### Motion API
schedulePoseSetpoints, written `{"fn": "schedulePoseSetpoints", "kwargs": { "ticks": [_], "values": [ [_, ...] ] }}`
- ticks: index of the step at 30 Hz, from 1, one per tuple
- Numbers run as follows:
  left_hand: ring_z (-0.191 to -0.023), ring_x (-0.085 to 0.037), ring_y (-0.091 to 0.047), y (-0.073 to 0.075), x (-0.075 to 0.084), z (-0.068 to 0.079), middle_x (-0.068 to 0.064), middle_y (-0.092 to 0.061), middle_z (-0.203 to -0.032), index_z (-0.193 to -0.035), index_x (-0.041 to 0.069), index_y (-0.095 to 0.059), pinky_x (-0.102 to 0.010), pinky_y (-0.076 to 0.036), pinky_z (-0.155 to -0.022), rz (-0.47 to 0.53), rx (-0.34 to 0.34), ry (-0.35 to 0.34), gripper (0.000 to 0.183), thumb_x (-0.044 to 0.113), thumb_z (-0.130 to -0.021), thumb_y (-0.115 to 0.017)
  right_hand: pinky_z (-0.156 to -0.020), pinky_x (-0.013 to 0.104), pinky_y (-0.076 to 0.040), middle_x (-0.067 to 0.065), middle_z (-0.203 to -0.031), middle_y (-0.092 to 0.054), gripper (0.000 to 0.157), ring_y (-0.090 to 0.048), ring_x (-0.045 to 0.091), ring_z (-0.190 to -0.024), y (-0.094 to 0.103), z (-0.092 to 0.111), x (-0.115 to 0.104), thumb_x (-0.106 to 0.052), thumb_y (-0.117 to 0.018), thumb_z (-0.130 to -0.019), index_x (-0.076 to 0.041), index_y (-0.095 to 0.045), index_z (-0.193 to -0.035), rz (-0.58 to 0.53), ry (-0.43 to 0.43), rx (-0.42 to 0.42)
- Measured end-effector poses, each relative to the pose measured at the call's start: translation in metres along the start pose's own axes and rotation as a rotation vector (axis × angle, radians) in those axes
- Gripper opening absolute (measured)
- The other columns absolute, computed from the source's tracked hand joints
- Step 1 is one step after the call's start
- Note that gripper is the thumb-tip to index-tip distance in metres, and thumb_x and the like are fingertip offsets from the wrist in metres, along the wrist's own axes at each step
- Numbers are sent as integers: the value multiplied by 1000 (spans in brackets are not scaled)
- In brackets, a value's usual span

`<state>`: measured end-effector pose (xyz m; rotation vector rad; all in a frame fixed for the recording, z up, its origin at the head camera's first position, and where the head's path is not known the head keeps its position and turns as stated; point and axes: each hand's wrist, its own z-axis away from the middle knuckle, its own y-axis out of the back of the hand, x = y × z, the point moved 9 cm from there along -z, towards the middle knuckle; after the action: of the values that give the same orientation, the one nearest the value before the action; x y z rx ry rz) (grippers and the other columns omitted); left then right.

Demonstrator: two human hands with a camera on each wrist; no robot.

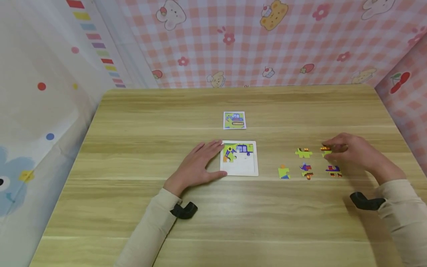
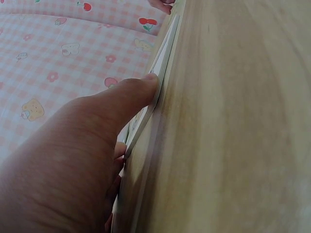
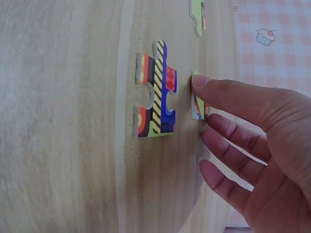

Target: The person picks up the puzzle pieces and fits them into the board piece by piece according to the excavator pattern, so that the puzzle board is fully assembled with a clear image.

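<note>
My left hand (image 1: 197, 168) lies at the left side of a white puzzle tray (image 1: 256, 159), its thumb on the near left corner and fingertips at the far left corner. In the left wrist view the thumb (image 2: 141, 90) rests on the tray's edge. Joined puzzle pieces (image 1: 245, 149) with a blue vehicle part fill the tray's upper area; its lower part shows bare white. To the right, my right hand (image 1: 355, 152) pinches a green and orange puzzle piece (image 3: 198, 108) at the table surface between thumb and fingers. Close to this hand lies a striped puzzle piece (image 3: 158, 97).
Left of my right hand lie other loose pieces: a green one (image 1: 303, 152), a green and blue one (image 1: 284, 172) and a purple one (image 1: 306, 171). A picture card (image 1: 234, 120) of an excavator lies beyond the tray. A checked pink cloth (image 1: 253, 48) hangs behind the table.
</note>
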<state>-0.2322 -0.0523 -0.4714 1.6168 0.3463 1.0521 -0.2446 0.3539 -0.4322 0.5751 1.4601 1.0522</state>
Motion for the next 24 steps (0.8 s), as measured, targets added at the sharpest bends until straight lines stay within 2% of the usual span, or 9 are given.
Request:
{"fn": "schedulePoseSetpoints", "kwargs": {
  "ticks": [6, 8, 12, 15, 17, 20, 22, 24],
  "values": [
    [-158, -15, -17, 1, 3, -2, 1, -24, -171, -164, 15, -31, -34, -4, -129, -2, -5, -1, 93, 67, -93, -60, -73, 18, -48, 16, -105, -71, 37, -65, 26, -92, -1, 1, 4, -10, -83, -88, 8, -70, -118, -15, -68, -43],
    [-158, -15, -17, 1, 3, -2, 1, -24, -171, -164, 15, -31, -35, -4, -129, 1, -7, 1, 93, 67, -93, -60, -73, 17, -48, 16, -105, -70, 37, -65, 29, -94, -2, 1, 6, -11, -83, -89, 7, -67, -117, -32, -83, -52],
    [-158, -15, -17, 3, 5, -3, 1, -24, -171, -164, 15, -31, -35, -4, -129, 4, -7, -2, 93, 67, -93, -61, -71, 11, -47, 13, -102, -69, 31, -63, 16, -90, 0, 3, 5, -8, -82, -89, 2, -64, -111, -71, -70, -19],
    [-158, -15, -17, 2, 5, -3, 1, -24, -171, -164, 15, -31, -35, -3, -129, 0, -8, -4, 93, 68, -93, -60, -68, 10, -48, 10, -95, -69, 22, -61, 4, -82, 7, 4, -4, -5, -80, -90, 0, -67, -107, -117, -39, 62],
    [-158, -15, -17, 2, 4, -3, 1, -23, -171, -164, 15, -30, -35, -3, -129, -2, -11, -2, 93, 68, -93, -59, -67, 10, -48, 8, -92, -70, 16, -61, 1, -79, 14, 2, -17, -4, -78, -92, -1, -69, -105, -166, -29, 123],
    [-158, -15, -16, 0, 2, -2, 1, -23, -171, -165, 16, -29, -35, -3, -129, 1, -16, 9, 93, 69, -93, -58, -67, 12, -52, 8, -93, -72, 14, -64, 2, -79, 20, -8, -50, -7, -75, -95, -2, -72, -108, -243, -18, 186],
    [-158, -15, -16, -1, 1, -2, 1, -23, -171, -165, 16, -29, -35, -3, -129, 3, -16, 14, 93, 69, -93, -59, -69, 14, -54, 11, -97, -74, 16, -67, 5, -82, 16, -17, -76, -8, -74, -96, -1, -73, -111, -302, 9, 176],
    [-158, -15, -17, -2, 2, -2, 1, -23, -171, -165, 16, -29, -36, -4, -129, 10, -14, 11, 93, 69, -93, -59, -69, 18, -56, 12, -99, -74, 18, -68, 8, -83, 3, -27, -101, -10, -75, -96, -2, -74, -112, -345, 29, 135]
  ]
}}
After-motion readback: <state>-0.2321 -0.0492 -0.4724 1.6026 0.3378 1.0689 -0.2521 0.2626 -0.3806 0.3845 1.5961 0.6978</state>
